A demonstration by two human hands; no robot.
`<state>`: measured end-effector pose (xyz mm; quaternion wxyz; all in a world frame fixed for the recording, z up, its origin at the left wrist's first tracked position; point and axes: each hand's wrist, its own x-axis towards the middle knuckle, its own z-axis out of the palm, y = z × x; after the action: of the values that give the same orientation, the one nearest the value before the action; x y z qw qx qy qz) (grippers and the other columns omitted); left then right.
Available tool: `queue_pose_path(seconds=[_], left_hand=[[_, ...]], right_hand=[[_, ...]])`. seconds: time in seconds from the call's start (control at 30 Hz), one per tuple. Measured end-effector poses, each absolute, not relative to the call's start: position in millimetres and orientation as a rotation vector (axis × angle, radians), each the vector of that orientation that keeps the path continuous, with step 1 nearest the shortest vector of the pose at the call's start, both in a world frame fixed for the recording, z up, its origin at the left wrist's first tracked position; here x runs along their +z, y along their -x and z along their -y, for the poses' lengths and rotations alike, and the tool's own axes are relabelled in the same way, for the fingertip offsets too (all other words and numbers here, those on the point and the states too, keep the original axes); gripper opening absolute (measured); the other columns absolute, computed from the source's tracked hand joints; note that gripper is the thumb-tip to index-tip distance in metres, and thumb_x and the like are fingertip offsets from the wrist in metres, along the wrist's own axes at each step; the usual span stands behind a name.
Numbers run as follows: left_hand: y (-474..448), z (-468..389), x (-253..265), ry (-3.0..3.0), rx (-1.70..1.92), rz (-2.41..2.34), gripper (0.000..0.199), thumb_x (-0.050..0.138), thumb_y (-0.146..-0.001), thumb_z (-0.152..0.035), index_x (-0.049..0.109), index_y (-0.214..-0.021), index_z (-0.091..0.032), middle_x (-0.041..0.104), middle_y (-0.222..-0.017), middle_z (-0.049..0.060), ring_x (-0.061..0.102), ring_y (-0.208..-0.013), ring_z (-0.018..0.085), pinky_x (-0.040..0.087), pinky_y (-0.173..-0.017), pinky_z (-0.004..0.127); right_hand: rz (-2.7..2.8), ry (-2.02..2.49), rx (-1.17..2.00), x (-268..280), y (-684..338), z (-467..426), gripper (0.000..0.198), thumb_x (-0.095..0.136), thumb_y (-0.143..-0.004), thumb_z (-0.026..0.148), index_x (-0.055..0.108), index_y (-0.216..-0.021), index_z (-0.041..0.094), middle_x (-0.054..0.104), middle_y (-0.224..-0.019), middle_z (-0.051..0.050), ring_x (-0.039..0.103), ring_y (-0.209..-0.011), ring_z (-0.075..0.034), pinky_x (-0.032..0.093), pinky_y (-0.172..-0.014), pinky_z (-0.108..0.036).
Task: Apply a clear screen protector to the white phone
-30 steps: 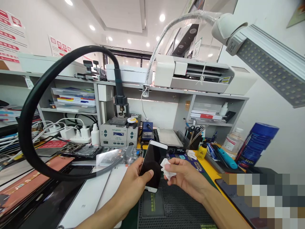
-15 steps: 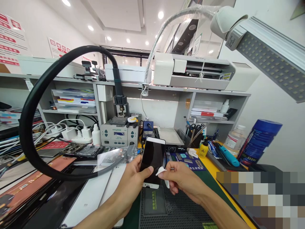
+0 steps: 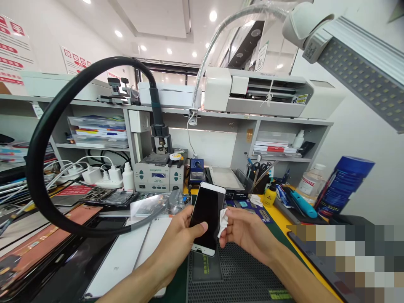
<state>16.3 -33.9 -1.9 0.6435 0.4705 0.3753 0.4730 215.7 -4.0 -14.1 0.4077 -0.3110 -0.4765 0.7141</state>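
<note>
Left hand is gripping phone over bench, toward near edge; right hand is pinching white tissue alongside. Sideways tissue pressure (my judgement) could be working phone loose from left hand.

White walls flank the room, the left one hung with posters printed in red. Small round recessed lights shine from a white ceiling with a stepped panel. At the back, a dark-framed opening shows brightness beyond; whether it is a window is unclear. A grey shelf unit spans the rear of the yellow-edged counter, with a white panel at its centre. A flexible metal neck clipped to it arches up to an LED lamp at upper right.
</note>
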Motion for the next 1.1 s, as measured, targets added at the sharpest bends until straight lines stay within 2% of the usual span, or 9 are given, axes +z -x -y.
queue_pose_path(seconds=[0.2,0.33,0.47,0.6,0.77,0.97,1.1], left_hand=[[-15,31,-4,-1.081,1.102,-0.841,0.033,0.071,-0.084,-0.020,0.067,-0.117,-0.020,0.076,-0.098,0.004,0.068,-0.089,0.022,0.047,-0.078,0.029],[-12,25,-8,-1.046,1.145,-0.862,0.028,0.075,-0.082,-0.024,0.068,-0.109,-0.020,0.075,-0.096,0.003,0.066,-0.087,0.020,0.046,-0.077,0.029],[-10,20,-9,-0.972,1.199,-0.880,0.035,0.078,-0.078,-0.027,0.067,-0.110,-0.021,0.075,-0.103,0.004,0.066,-0.085,0.019,0.046,-0.076,0.028],[-8,17,-9,-0.899,1.219,-0.864,0.040,0.078,-0.074,-0.027,0.066,-0.112,-0.021,0.074,-0.107,0.005,0.068,-0.087,0.021,0.049,-0.074,0.030],[-10,18,-10,-0.859,1.181,-0.849,0.044,0.079,-0.069,-0.018,0.068,-0.111,-0.018,0.076,-0.100,0.008,0.071,-0.081,0.025,0.051,-0.066,0.032],[-11,16,-9,-0.791,1.276,-0.780,0.053,0.080,-0.073,-0.016,0.063,-0.124,-0.021,0.076,-0.104,0.006,0.072,-0.095,0.025,0.055,-0.080,0.033],[-11,13,-6,-0.717,1.344,-0.720,0.056,0.078,-0.078,-0.016,0.059,-0.130,-0.020,0.076,-0.104,0.007,0.072,-0.097,0.026,0.056,-0.084,0.035]], right_hand=[[1.231,0.824,1.776,-15,-215,4,0.020,0.078,-0.083,0.030,0.062,-0.079,0.017,0.070,-0.068,-0.002,0.066,-0.060,-0.016,0.054,-0.064,-0.031],[1.287,0.913,1.836,-23,-205,8,0.026,0.084,-0.074,0.027,0.061,-0.071,0.016,0.071,-0.064,-0.005,0.068,-0.057,-0.017,0.054,-0.061,-0.031],[1.326,0.975,1.835,-30,-193,11,0.030,0.088,-0.066,0.026,0.060,-0.064,0.016,0.071,-0.060,-0.006,0.065,-0.050,-0.017,0.052,-0.056,-0.029],[1.323,0.965,1.722,-27,-191,12,0.030,0.086,-0.068,0.029,0.060,-0.064,0.016,0.070,-0.060,-0.003,0.062,-0.051,-0.014,0.050,-0.056,-0.028],[1.307,0.932,1.584,-17,-196,12,0.030,0.086,-0.073,0.031,0.059,-0.067,0.018,0.068,-0.063,0.000,0.063,-0.060,-0.015,0.052,-0.063,-0.030],[1.397,0.981,1.499,-14,-192,17,0.024,0.082,-0.075,0.025,0.061,-0.067,0.017,0.068,-0.056,0.000,0.062,-0.055,-0.014,0.047,-0.062,-0.027],[1.334,0.974,1.532,-17,-184,19,0.028,0.082,-0.075,0.031,0.060,-0.068,0.017,0.069,-0.063,-0.001,0.064,-0.057,-0.016,0.050,-0.062,-0.030]])
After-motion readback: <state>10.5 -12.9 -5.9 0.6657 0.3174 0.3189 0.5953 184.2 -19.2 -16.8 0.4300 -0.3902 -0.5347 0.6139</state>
